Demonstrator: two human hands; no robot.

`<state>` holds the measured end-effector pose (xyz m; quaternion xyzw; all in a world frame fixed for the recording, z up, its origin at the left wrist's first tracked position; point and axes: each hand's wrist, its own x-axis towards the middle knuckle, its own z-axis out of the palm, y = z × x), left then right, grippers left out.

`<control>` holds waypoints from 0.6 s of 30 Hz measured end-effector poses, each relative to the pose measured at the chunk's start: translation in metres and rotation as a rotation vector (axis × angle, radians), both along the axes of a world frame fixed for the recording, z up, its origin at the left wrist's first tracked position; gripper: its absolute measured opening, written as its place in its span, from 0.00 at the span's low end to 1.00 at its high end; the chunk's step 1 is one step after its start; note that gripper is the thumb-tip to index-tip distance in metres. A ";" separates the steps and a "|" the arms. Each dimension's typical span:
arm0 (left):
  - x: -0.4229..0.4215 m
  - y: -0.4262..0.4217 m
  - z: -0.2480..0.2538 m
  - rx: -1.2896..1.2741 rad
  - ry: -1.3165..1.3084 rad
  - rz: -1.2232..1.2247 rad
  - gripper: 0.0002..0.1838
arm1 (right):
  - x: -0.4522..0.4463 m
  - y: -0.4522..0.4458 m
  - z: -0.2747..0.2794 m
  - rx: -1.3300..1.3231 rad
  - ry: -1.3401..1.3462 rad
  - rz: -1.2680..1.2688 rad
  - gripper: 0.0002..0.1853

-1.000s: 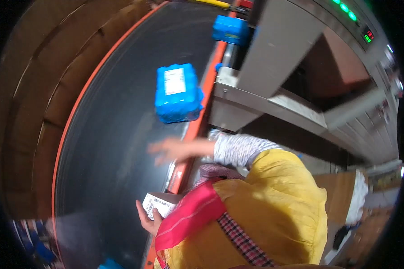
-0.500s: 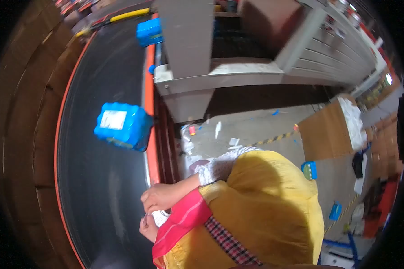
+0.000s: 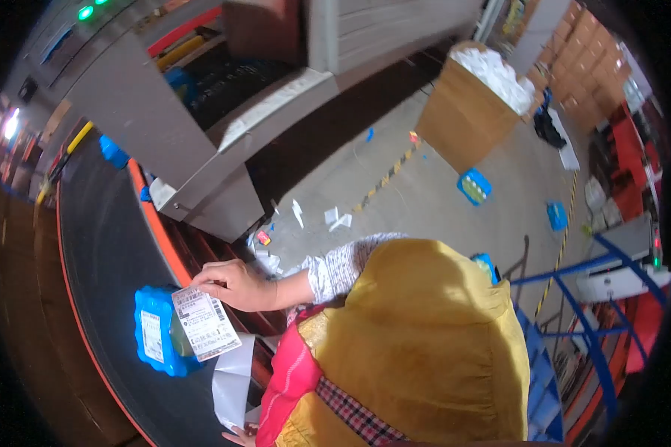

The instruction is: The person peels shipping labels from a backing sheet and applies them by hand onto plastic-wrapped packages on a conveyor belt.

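My right hand (image 3: pixel 238 285) pinches a printed white label (image 3: pixel 205 324) by its upper edge. The label hangs over the near side of a blue plastic-wrapped pack (image 3: pixel 156 339) on the black conveyor belt (image 3: pixel 112 253); whether the two touch I cannot tell. Another white label (image 3: pixel 151 335) is on the pack's left side. A blank white paper strip (image 3: pixel 233 380) curls down toward my left hand (image 3: pixel 240 436), at the bottom edge. Only some fingers of the left hand show, seemingly around the strip's lower end.
Orange edging (image 3: pixel 153 223) borders the belt beside a grey machine frame (image 3: pixel 130 97). A carton (image 3: pixel 466 119) filled with white paper stands on the floor. Blue packs (image 3: pixel 475 186) and paper scraps (image 3: pixel 339 219) lie around. Blue metal bars (image 3: pixel 574 261) rise at right.
The view has turned. My hands have moved apart, and my right hand now holds a label over the blue pack, which is closer. A white strip now hangs between the hands.
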<state>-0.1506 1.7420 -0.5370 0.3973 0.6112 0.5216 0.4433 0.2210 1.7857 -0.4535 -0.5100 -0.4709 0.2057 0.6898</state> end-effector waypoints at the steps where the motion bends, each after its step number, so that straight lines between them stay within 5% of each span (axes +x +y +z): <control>1: 0.000 0.004 0.000 0.009 0.023 -0.027 0.31 | -0.001 -0.006 -0.002 0.005 0.002 -0.004 0.07; 18: 0.037 0.046 -0.020 0.077 0.181 -0.364 0.29 | -0.016 -0.022 -0.039 -0.088 0.080 0.217 0.09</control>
